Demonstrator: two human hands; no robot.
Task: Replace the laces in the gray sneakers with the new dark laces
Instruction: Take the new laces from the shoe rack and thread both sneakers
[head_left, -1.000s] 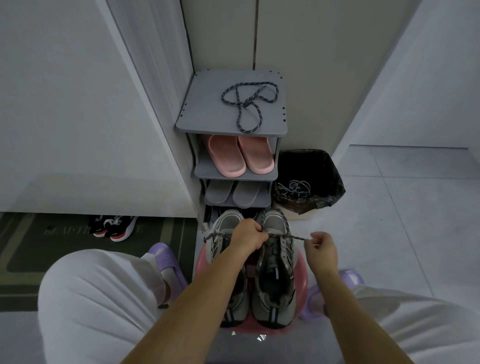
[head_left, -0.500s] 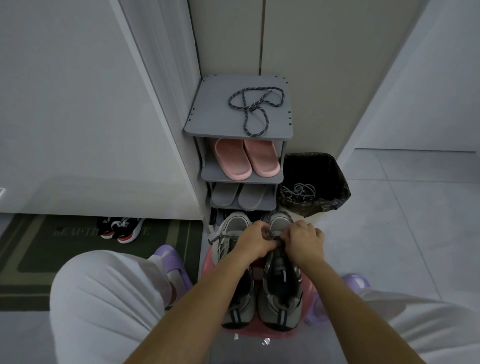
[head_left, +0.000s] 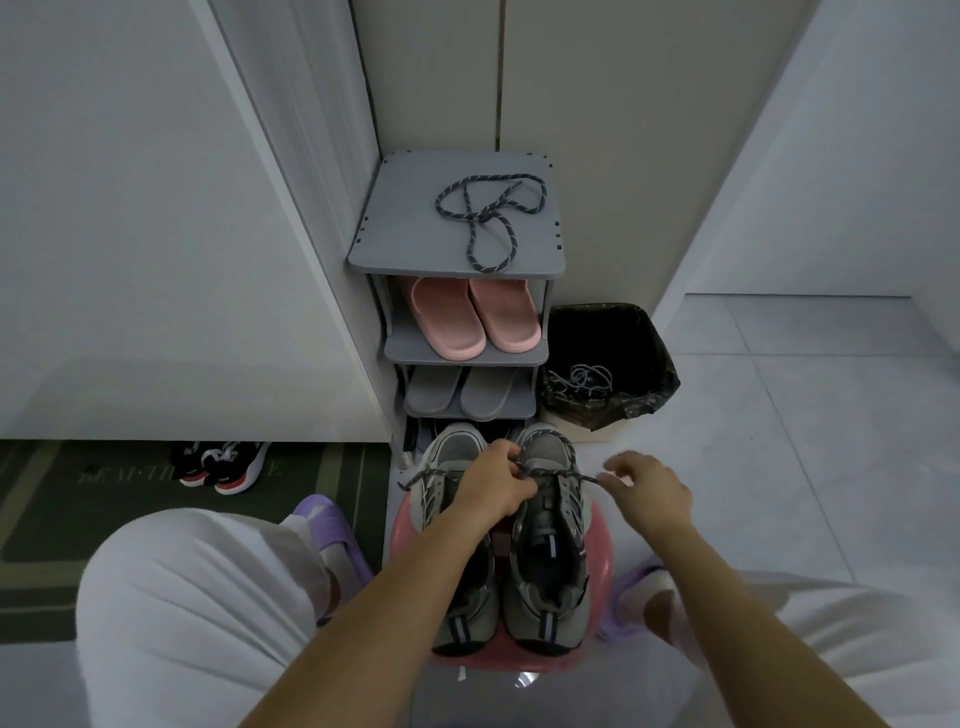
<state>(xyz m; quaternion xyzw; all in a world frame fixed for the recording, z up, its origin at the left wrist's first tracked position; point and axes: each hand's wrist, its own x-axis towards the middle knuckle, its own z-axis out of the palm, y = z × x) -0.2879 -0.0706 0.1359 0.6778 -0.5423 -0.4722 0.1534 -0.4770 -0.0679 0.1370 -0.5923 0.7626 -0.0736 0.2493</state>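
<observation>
My right grip (head_left: 644, 486) has swung out to the right, fingers loosely spread, holding nothing. The gray sneakers (head_left: 548, 540) sit toes-away on the pink stool (head_left: 402, 530). My left grip (head_left: 498, 480) pinches the dark lace (head_left: 576, 475) at the right shoe's toe eyelets; it runs crosswise, free end nearest my right grip.
</observation>
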